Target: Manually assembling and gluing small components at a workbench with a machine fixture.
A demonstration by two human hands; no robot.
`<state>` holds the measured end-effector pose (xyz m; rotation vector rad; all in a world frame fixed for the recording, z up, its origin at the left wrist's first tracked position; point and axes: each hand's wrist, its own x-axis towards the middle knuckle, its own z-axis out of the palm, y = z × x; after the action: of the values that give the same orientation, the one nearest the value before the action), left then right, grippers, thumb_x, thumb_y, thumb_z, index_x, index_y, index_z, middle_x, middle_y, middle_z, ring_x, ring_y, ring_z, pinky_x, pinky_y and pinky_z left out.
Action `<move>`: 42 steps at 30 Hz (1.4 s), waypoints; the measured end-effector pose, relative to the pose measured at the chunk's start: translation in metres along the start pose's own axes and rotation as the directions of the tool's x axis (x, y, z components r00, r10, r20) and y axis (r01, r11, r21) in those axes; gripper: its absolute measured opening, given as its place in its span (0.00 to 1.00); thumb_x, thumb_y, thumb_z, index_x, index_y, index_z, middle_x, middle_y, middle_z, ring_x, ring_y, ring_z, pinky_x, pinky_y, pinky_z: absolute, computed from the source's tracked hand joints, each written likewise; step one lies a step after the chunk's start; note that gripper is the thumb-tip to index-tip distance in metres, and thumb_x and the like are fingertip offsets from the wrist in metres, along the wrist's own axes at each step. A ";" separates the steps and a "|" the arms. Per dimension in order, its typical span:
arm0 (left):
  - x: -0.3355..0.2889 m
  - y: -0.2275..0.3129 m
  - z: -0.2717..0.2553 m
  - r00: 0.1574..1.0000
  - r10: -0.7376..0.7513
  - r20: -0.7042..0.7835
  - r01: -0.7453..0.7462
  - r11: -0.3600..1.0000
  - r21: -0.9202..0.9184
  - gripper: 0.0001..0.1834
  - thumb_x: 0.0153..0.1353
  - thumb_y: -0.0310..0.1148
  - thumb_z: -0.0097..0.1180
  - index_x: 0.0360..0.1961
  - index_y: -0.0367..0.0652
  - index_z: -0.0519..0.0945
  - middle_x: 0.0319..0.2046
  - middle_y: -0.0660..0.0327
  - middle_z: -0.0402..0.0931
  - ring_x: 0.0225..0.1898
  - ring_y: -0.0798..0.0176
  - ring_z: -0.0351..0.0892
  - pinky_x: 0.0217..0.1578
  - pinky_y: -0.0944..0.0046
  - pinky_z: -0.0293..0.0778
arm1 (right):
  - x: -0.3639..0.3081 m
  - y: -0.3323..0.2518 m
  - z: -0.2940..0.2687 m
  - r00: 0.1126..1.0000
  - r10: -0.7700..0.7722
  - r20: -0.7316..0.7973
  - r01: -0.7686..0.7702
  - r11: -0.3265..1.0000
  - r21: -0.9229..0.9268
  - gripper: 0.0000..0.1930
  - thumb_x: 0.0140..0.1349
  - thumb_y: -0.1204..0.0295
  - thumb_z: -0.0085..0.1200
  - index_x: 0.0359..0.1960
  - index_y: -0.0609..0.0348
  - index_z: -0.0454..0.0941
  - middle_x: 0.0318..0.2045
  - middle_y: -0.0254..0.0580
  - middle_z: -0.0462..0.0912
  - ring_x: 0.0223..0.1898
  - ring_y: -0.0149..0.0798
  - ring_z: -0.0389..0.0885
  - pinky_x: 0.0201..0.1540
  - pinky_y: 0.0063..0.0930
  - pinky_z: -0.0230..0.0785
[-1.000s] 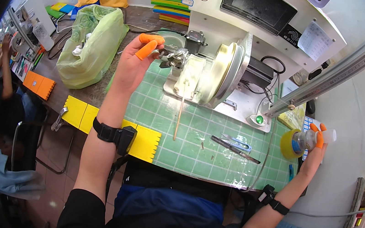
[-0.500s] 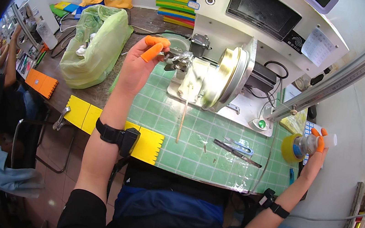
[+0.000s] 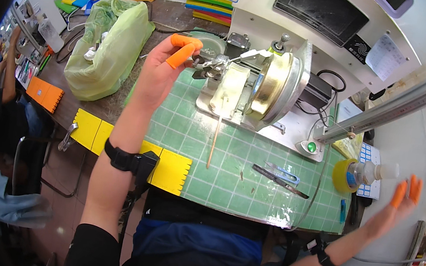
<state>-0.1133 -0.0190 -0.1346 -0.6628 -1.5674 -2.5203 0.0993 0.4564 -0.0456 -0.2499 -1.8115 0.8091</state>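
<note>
My left hand (image 3: 165, 70), with orange finger cots, is closed in a pinch at the end of a metal clamp fixture (image 3: 212, 68) on the machine. Beside that fixture is a brass-coloured wheel (image 3: 271, 85), and a pale curved block (image 3: 230, 88) with a thin wooden stick (image 3: 214, 143) at its lower edge. Far to the right, my right hand (image 3: 388, 212) is slightly blurred, its orange-covered fingers extended and apart. It is off the clear bottle (image 3: 368, 173), which lies with its base against a roll of yellow tape (image 3: 344, 175).
A green cutting mat (image 3: 235, 168) bears tweezers (image 3: 279, 181) and a blue-handled tool (image 3: 288, 176). Yellow plates (image 3: 170, 170) line the front edge. A pale green plastic bag (image 3: 106, 54) stands left; a metal post (image 3: 388, 110) slants up at right. Another person sits far left.
My right hand has let go of the bottle and moved right and down. The wheel's bright glare has gone, and a pale flat lever now shows beside it. My left hand keeps its pinch.
</note>
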 end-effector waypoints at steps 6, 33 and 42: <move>0.017 0.055 0.014 0.972 -0.018 0.234 -0.149 0.723 0.674 0.10 0.66 0.23 0.60 0.48 0.38 0.83 0.45 0.64 0.81 0.43 0.68 0.79 0.43 0.68 0.73 | -0.045 -0.061 -0.003 0.744 -0.148 0.652 0.032 0.982 0.187 0.17 0.62 0.77 0.61 0.53 0.66 0.80 0.42 0.47 0.85 0.41 0.37 0.81 0.44 0.28 0.72; 0.025 0.026 0.030 0.964 0.012 0.264 -0.141 0.869 0.475 0.07 0.65 0.31 0.53 0.31 0.40 0.74 0.41 0.60 0.64 0.45 0.64 0.63 0.47 0.67 0.62 | -0.098 -0.070 0.117 0.206 0.326 0.923 -0.085 0.945 -0.315 0.16 0.55 0.81 0.66 0.46 0.62 0.84 0.38 0.48 0.77 0.41 0.52 0.79 0.47 0.40 0.74; 0.025 0.029 0.030 0.955 -0.010 0.296 -0.129 0.884 0.448 0.03 0.55 0.23 0.64 0.30 0.37 0.81 0.37 0.60 0.67 0.41 0.63 0.64 0.43 0.67 0.63 | -0.097 -0.151 0.156 -0.225 -0.220 0.949 -0.877 0.471 -0.099 0.08 0.70 0.74 0.58 0.47 0.58 0.75 0.41 0.44 0.84 0.38 0.39 0.84 0.39 0.29 0.75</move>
<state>-0.1180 -0.0022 -0.0887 -1.0177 -2.1064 -1.9429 0.0290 0.2291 -0.0514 0.5832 -2.4070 2.9545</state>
